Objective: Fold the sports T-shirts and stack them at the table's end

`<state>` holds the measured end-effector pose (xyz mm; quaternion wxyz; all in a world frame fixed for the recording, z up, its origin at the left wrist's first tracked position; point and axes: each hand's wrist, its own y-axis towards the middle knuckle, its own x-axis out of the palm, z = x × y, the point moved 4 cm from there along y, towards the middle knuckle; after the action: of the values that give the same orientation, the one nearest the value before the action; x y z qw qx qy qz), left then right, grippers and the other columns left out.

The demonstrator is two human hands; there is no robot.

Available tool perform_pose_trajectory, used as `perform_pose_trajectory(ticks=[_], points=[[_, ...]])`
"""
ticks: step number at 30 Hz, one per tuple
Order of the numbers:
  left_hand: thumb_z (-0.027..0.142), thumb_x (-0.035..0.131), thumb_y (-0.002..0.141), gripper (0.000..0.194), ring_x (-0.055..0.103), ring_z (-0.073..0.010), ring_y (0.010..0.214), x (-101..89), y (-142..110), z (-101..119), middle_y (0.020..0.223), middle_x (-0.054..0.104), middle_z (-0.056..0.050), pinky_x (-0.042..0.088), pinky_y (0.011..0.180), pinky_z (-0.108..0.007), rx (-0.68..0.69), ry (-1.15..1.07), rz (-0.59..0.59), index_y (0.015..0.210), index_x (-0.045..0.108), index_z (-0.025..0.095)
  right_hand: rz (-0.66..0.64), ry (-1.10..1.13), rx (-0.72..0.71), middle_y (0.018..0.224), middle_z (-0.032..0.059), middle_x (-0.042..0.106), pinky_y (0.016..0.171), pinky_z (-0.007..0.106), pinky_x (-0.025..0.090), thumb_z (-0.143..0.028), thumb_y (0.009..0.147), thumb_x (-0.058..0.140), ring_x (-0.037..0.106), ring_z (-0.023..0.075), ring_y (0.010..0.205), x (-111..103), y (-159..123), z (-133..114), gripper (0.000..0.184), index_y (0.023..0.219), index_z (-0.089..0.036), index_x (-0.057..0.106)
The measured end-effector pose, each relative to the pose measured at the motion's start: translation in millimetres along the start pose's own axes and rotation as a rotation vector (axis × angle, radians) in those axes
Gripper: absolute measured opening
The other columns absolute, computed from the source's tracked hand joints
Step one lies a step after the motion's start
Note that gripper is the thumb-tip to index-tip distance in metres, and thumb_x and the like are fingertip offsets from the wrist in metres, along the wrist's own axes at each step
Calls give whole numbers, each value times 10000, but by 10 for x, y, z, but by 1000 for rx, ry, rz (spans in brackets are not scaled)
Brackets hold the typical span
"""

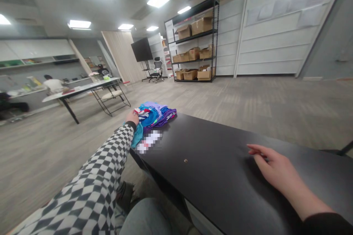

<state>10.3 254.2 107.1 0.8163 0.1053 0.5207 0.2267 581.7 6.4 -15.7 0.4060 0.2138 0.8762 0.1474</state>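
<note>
My left hand [132,117] reaches to the far left corner of the dark table [209,147]. Its fingers close on a red-and-white cloth [143,111] on top of a clothes pile [161,114]; the fingertips are partly hidden. Blue, lilac, teal and purple fabrics make up the pile, and a teal piece [137,137] hangs over the table edge. My right hand [271,163] hovers over or rests on the table's right half, fingers loosely stretched, holding nothing. Between the hands lies a tiny light object [185,161], too small to name.
Beside the pile is a blurred white-and-red item [149,141]. Farther back stand a long white table [82,88], a folding chair [111,95], an office chair [157,68], a screen [141,49] and a black shelf [193,36] with cardboard boxes. A person [53,84] sits at the far left.
</note>
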Motion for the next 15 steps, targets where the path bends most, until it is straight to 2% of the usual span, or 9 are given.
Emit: perform_pose_trajectory(ticks=[2, 4, 7, 10, 12, 15], points=[[274, 471, 1172, 412, 753, -312, 1188, -257, 169, 51, 1316, 793, -235, 596, 1093, -479, -15, -100, 121, 1428, 681, 28, -10, 12, 2, 1007, 95, 895, 811, 493, 672, -453, 898, 587, 822, 325, 789, -15, 6, 17, 418, 1131, -282, 889], [193, 445, 1138, 388, 730, -317, 1279, -523, 387, 180, 1348, 788, -229, 571, 1151, -437, -2, -194, 241, 1394, 694, 41, 2, 28, 1, 990, 104, 895, 783, 501, 667, -448, 887, 613, 830, 340, 785, -15, 21, 68, 383, 1104, -303, 893], [232, 451, 1145, 336, 700, -278, 1367, -888, 698, 515, 1374, 781, -170, 526, 1228, -375, 76, -329, 411, 1337, 710, 135, 12, 33, 17, 970, 95, 897, 782, 535, 673, -476, 844, 644, 850, 378, 820, 27, 51, 196, 362, 1065, -330, 891], [369, 523, 1162, 270, 720, -259, 1287, -1171, 843, 980, 1263, 794, -127, 526, 1233, -376, 300, -688, 585, 1217, 717, 189, -7, 35, 54, 965, 77, 895, 812, 569, 688, -528, 822, 643, 859, 399, 850, 66, 66, 300, 382, 1052, -343, 886], [515, 599, 1149, 331, 739, -249, 1226, -1250, 810, 1325, 1191, 794, -100, 547, 1204, -371, 475, -944, 605, 1162, 716, 205, -16, 42, 71, 963, 82, 893, 819, 573, 692, -543, 826, 634, 853, 389, 827, 61, 63, 313, 396, 1052, -339, 888], [694, 621, 1117, 492, 757, -245, 1201, -1164, 544, 1834, 1158, 786, -81, 572, 1163, -369, 623, -1159, 472, 1156, 720, 214, -29, 49, 59, 983, 93, 892, 824, 540, 696, -537, 856, 633, 841, 357, 806, 36, 39, 246, 411, 1090, -317, 889]])
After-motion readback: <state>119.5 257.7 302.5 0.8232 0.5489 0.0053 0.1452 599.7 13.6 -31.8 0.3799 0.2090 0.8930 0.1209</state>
